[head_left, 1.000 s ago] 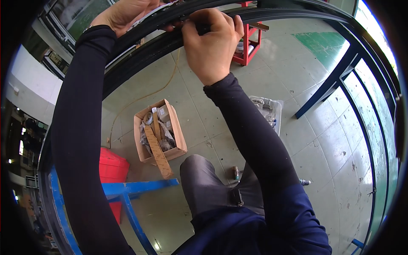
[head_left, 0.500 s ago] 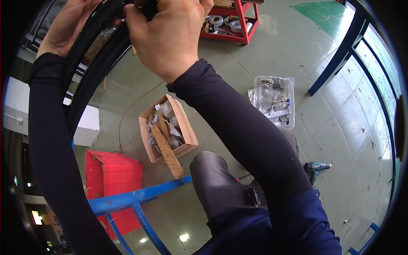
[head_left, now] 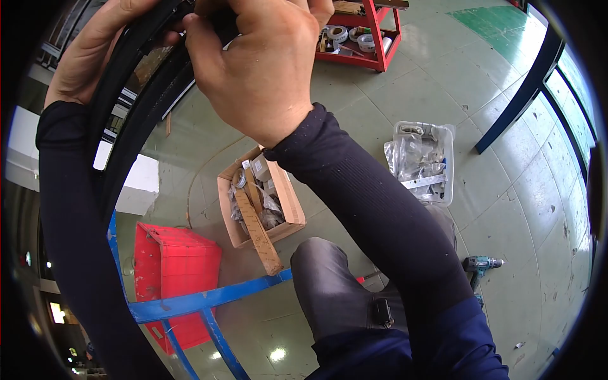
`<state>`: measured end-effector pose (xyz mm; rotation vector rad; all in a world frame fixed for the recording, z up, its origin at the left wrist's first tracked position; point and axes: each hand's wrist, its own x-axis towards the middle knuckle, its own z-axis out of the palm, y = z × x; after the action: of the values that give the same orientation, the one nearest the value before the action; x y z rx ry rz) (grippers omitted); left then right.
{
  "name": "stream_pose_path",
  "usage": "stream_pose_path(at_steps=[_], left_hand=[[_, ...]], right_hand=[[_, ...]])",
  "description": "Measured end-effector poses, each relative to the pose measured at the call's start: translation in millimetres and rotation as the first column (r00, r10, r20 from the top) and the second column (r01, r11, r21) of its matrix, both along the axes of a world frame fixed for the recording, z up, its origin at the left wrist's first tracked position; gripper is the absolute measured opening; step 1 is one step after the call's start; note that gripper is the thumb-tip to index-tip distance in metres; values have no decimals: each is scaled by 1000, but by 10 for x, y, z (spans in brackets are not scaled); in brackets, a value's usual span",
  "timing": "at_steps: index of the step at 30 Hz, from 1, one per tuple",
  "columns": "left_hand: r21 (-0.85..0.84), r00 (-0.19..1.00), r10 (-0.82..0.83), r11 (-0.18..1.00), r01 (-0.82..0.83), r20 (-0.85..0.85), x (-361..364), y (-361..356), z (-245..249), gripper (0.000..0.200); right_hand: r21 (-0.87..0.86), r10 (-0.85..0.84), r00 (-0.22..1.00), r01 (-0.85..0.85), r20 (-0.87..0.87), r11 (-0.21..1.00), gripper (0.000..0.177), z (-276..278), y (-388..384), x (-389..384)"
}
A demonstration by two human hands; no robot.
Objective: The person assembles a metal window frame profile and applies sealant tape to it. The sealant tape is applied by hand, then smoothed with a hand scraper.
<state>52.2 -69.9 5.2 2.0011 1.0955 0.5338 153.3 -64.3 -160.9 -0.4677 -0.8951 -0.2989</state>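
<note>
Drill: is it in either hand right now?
No, the drill lies on the floor, while the left hand and right hand grip the frame.

one head-worn fisheye view, steeply downward, close-in

This is a fabrication workshop. A smooth grey floor (head_left: 392, 95) carries a red cart (head_left: 373, 38) with tape rolls (head_left: 335, 30) at the top, a cardboard box (head_left: 288, 196) of fittings at centre, a clear tray (head_left: 423, 161) of bagged hardware at right and a cordless drill (head_left: 482, 263) at lower right. A blue steel trestle (head_left: 202, 301) and a red crate (head_left: 174, 266) stand lower left, below a black frame (head_left: 136, 95).
</note>
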Motion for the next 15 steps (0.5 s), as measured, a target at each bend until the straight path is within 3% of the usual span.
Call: stream_pose_path(at_steps=[3,6,10,15], left_hand=[[40,1000,2,999,-1,-25,9,-20,4,45],[74,999,3,997,0,-46,26,-39,-9,42],[115,998,3,993,5,-68,28,-44,-2,40],[164,996,1,986,13,-85,18,-56,0,39]], right_hand=[[-8,-10,1000,10,15,1000,12,27,-23,39],[-133,26,996,-15,85,991,15,53,-29,141],[-149,-231,932,280,280,948,33,118,-50,411],[300,-432,837,340,336,891,45,265,212,701]])
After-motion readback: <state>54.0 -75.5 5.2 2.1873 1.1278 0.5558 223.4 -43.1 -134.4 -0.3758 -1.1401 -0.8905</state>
